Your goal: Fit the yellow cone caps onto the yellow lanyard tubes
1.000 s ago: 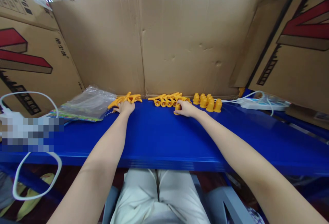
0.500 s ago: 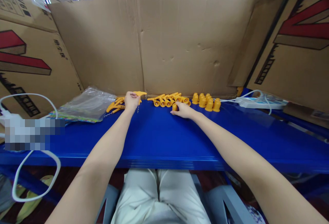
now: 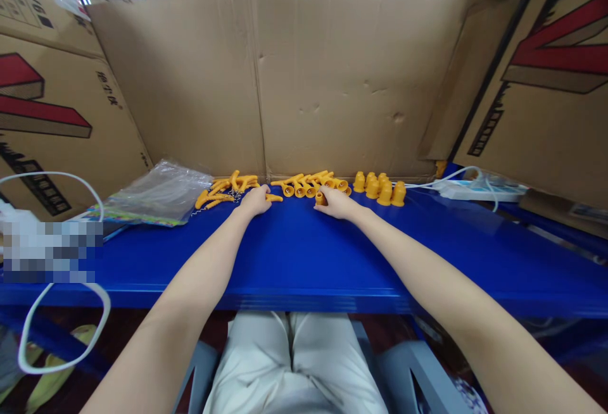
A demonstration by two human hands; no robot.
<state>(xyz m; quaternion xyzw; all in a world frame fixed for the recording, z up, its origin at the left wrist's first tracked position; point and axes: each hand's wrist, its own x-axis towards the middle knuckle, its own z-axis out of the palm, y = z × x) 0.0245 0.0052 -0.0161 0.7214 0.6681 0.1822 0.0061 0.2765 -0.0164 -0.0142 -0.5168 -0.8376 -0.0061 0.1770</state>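
My left hand [image 3: 255,200] is closed around a yellow corkscrew handle [image 3: 275,198], whose tip pokes out to the right, low over the blue table. Its metal spiral is hidden now. In my right hand [image 3: 336,203] a yellow bell-shaped cup [image 3: 322,199] is gripped between thumb and fingers. Just behind that hand lies a row of joined yellow pieces [image 3: 299,190], cups with handles, their open mouths facing me. Loose yellow corkscrew handles [image 3: 219,197] with thin metal spirals lie in a pile left of my left hand. Several loose yellow cups [image 3: 384,192] stand mouth down to the right.
Clear plastic bags [image 3: 159,195] lie at the left of the blue table [image 3: 304,256]. A white power strip [image 3: 479,190] with cable sits at the right. A cardboard wall [image 3: 342,85] closes the back, with boxes on both sides. A white cable [image 3: 64,363] loops at the left edge.
My left hand has moved right and nearer to me, away from the pile, carrying the corkscrew handle lower. My right hand has barely moved and still holds the cup.
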